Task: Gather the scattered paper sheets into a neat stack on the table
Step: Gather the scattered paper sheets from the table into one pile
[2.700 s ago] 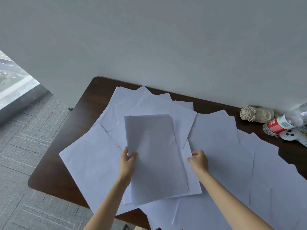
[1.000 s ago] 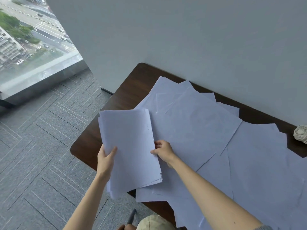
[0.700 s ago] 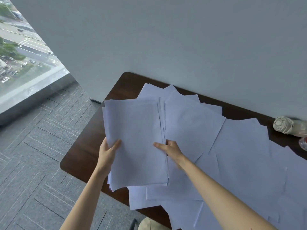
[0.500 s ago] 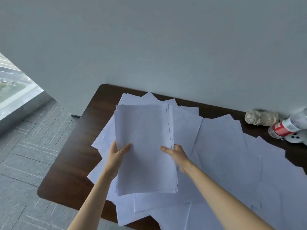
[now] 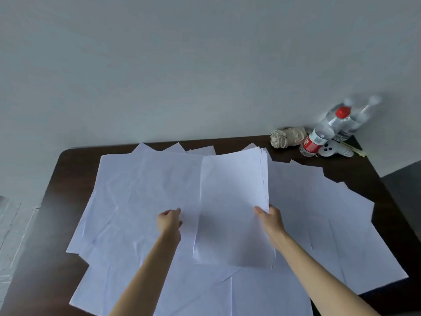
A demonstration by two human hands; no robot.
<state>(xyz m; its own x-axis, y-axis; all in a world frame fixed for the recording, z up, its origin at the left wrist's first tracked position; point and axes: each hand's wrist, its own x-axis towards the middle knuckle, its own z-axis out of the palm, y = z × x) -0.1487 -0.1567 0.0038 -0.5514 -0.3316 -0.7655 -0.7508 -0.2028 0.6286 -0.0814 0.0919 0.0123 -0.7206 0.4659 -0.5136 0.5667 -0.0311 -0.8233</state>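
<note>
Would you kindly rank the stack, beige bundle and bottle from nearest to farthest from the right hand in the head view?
1. Stack, held in the right hand.
2. Beige bundle, far right by the wall.
3. Bottle, just right of it.

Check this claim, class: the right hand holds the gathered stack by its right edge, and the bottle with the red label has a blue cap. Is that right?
No. The head view shows that the bottle with the red label has a red cap, not a blue one. The rest holds: the right hand holds the gathered stack by its right edge.
</note>
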